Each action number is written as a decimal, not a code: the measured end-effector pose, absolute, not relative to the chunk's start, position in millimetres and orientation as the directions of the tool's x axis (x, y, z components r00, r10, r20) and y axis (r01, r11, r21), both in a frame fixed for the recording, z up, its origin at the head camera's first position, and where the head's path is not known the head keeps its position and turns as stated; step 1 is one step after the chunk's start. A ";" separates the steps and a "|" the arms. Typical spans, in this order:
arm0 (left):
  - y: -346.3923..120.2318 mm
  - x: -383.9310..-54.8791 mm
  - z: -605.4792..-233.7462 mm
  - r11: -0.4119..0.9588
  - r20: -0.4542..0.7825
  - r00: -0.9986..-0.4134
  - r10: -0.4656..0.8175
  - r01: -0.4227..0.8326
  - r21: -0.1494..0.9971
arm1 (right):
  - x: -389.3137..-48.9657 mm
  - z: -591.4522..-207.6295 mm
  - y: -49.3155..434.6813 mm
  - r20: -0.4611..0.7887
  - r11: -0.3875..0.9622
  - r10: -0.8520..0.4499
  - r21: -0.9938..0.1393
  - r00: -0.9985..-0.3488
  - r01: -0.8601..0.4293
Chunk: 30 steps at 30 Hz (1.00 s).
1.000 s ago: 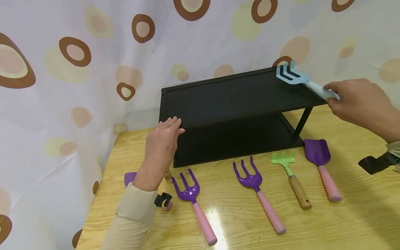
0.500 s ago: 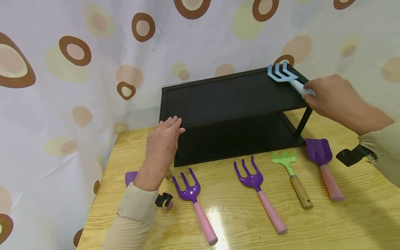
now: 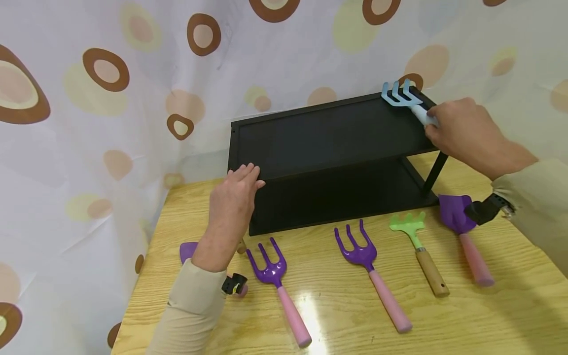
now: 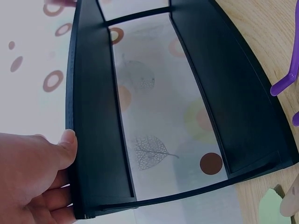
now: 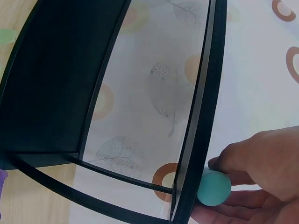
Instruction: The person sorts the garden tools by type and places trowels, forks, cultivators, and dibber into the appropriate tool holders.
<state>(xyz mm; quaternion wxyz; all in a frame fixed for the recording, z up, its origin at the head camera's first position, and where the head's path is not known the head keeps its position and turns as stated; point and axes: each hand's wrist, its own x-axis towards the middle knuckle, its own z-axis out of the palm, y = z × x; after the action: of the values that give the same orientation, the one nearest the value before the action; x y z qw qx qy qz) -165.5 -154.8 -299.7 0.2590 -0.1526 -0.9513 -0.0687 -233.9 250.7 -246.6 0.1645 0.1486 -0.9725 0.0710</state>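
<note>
My right hand (image 3: pixel 463 133) pinches the pale handle of a light blue hand rake (image 3: pixel 401 96) over the right end of the black two-tier shelf (image 3: pixel 319 133). Its tines overlap the back right corner of the upper board. In the right wrist view, the rounded butt of the handle (image 5: pixel 214 188) shows between thumb and fingers, beside the board's edge. My left hand (image 3: pixel 232 204) rests on the front left corner of the upper board, fingers laid straight over the top. In the left wrist view, its thumb (image 4: pixel 68 144) touches the board's edge.
Along the shelf's front lie two purple hand forks (image 3: pixel 271 271) with pink handles, a green rake (image 3: pixel 408 227) with a wooden handle, and a purple shovel (image 3: pixel 454 212). Another purple tool (image 3: pixel 187 250) is mostly hidden under my left forearm. A patterned curtain (image 3: pixel 146 98) hangs behind.
My right hand has carried the light blue rake leftward and slightly back over the shelf's right end. The left hand has stayed at its corner.
</note>
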 end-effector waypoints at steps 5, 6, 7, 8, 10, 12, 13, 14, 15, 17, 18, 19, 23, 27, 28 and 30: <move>-155.5 -165.3 -299.8 0.945 0.521 -0.815 0.255 0.324 0.045 | -236.5 -249.1 248.4 0.350 0.948 -0.258 -0.085 -0.900 -0.305; -155.5 -165.5 -300.0 0.944 0.522 -0.814 0.254 0.325 0.047 | -236.5 -249.8 248.5 0.349 0.949 -0.253 -0.089 -0.902 -0.301; -155.4 -165.7 -300.2 0.944 0.522 -0.815 0.254 0.326 0.049 | -236.4 -250.7 248.8 0.344 0.951 -0.246 -0.096 -0.906 -0.294; -155.3 -165.9 -300.5 0.944 0.520 -0.816 0.253 0.325 0.051 | -236.2 -251.7 249.4 0.336 0.952 -0.236 -0.107 -0.912 -0.286; -155.1 -166.3 -301.0 0.944 0.514 -0.820 0.252 0.325 0.057 | -235.2 -253.4 251.2 0.311 0.956 -0.209 -0.135 -0.927 -0.260; -154.9 -166.8 -301.5 0.943 0.508 -0.824 0.251 0.327 0.066 | -233.4 -254.4 253.5 0.282 0.959 -0.180 -0.163 -0.942 -0.232; -154.7 -167.0 -301.6 0.943 0.504 -0.826 0.251 0.327 0.067 | -232.1 -254.4 254.7 0.268 0.961 -0.166 -0.173 -0.949 -0.217; -154.7 -167.4 -301.8 0.942 0.502 -0.828 0.251 0.327 0.069 | -230.4 -254.1 256.1 0.255 0.962 -0.152 -0.184 -0.955 -0.202; -154.7 -167.5 -302.0 0.942 0.500 -0.829 0.250 0.328 0.072 | -228.7 -253.8 257.5 0.251 0.963 -0.142 -0.190 -0.957 -0.193; -153.9 -167.4 -302.4 0.942 0.499 -0.830 0.249 0.328 0.076 | -223.7 -252.5 261.7 0.246 0.965 -0.122 -0.199 -0.962 -0.173; -153.6 -167.4 -302.7 0.942 0.500 -0.829 0.249 0.328 0.075 | -220.7 -251.9 263.7 0.243 0.966 -0.108 -0.202 -0.964 -0.159; -153.4 -167.4 -302.9 0.941 0.501 -0.829 0.250 0.329 0.075 | -217.6 -251.6 266.1 0.240 0.969 -0.096 -0.201 -0.966 -0.146; -152.7 -167.2 -303.9 0.940 0.503 -0.826 0.254 0.333 0.073 | -203.5 -252.9 277.6 0.248 0.975 -0.030 -0.207 -0.968 -0.083; -152.1 -166.7 -304.2 0.942 0.494 -0.832 0.251 0.328 0.074 | -188.9 -257.3 291.6 0.280 0.976 0.023 -0.215 -0.960 -0.039; -152.1 -166.6 -304.3 0.942 0.493 -0.833 0.250 0.326 0.073 | -185.8 -258.6 295.1 0.282 0.976 0.032 -0.216 -0.959 -0.030; -151.8 -166.5 -304.5 0.942 0.493 -0.833 0.251 0.328 0.074 | -181.0 -262.9 304.4 0.268 0.975 0.053 -0.220 -0.962 -0.008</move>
<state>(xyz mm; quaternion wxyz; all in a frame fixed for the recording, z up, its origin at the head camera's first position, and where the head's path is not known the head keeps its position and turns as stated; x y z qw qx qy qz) -166.5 -151.8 -304.5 0.2459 -0.1519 -0.9541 -0.0780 -181.0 304.4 -262.9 0.1376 -0.0113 -0.9843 0.1103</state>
